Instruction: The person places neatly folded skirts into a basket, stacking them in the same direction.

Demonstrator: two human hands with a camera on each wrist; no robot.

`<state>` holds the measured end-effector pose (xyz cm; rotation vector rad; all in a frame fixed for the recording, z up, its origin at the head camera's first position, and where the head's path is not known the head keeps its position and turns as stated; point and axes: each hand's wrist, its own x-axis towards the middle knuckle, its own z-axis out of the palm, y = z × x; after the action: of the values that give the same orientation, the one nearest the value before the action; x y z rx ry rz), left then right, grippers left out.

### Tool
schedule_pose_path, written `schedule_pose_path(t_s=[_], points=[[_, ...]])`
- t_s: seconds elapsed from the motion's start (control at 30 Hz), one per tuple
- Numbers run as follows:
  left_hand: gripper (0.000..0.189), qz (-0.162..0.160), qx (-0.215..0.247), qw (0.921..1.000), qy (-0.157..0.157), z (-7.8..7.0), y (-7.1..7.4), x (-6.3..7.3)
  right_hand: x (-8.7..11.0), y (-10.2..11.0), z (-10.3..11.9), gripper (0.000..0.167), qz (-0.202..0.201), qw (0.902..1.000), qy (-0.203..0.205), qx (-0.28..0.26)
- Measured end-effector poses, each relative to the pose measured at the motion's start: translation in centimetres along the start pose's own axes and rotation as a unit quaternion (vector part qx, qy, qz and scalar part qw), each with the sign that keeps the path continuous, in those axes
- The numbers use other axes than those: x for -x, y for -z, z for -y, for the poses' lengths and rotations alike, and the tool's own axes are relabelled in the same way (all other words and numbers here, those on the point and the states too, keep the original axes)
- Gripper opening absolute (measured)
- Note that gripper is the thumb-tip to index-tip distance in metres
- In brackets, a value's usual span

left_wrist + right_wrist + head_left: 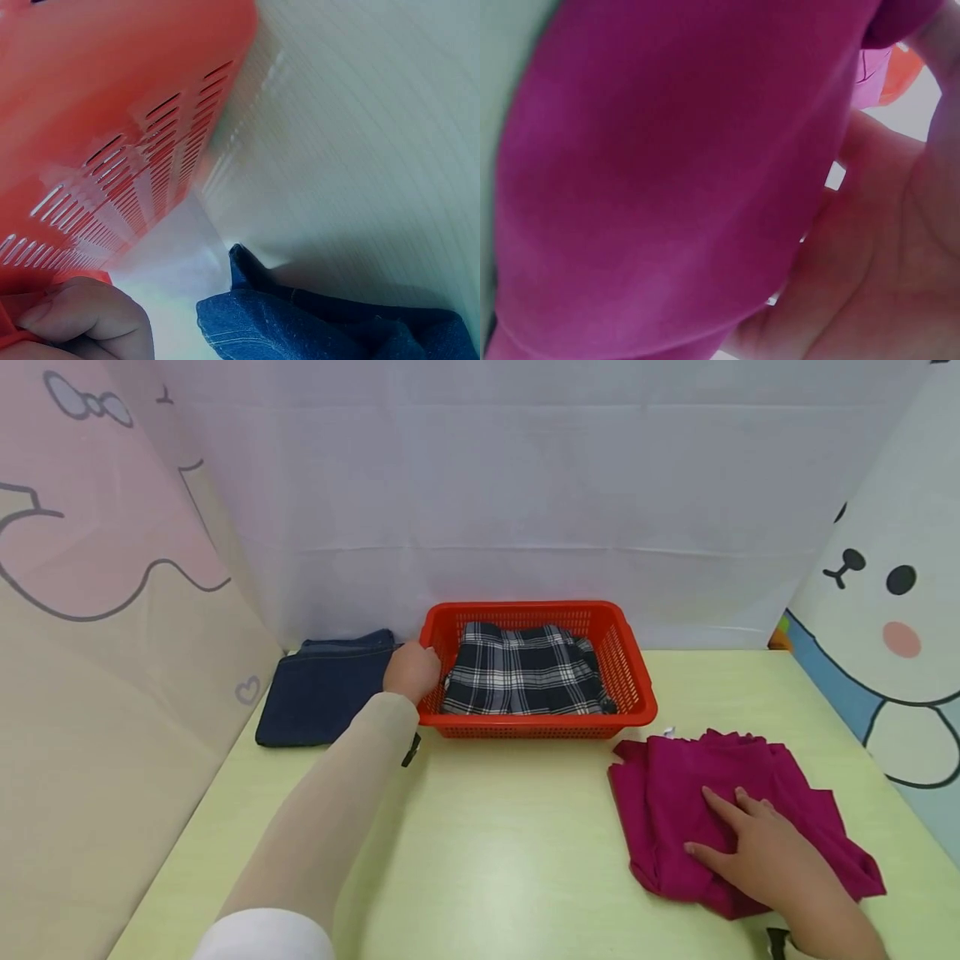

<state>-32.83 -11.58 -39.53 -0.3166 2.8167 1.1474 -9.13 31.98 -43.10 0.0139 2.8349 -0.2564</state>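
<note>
Fabric (pixel 678 810) lies loosely folded, deep magenta, slightly rumpled.

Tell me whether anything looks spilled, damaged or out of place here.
Nothing looks spilled or damaged. Only the magenta cloth touched by the right hand seems untidy: its edges splay unevenly, whereas the blue denim beside the red basket lies in a squarer fold.

an open lane of tabletop (pixel 487 827) ran between the left arm (pixel 330 810) and the magenta cloth (pixel 720 768), up to the red basket (pixel 540 721). the left hand (pixel 411 672), gripping its rim, blocked the basket's left end beside the folded denim (pixel 322 697). a pale sheet (pixel 525 502) closed the far side; whether it touched the basket was hard to tell.
</note>
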Motion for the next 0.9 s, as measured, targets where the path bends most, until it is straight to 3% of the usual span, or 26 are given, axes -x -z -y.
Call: schedule_pose_path(t_s=[0.37,0.9], points=[[0.039,-0.001,-0.004,0.9999,0.013,0.1,0.1,-0.1,0.7,0.3,3.0,0.109,0.011,0.9994,-0.014,0.031],[0.040,0.000,0.003,0.9999,0.011,-0.1,0.0,0.0,0.7,0.3,5.0,0.109,0.018,0.9988,-0.017,0.043]])
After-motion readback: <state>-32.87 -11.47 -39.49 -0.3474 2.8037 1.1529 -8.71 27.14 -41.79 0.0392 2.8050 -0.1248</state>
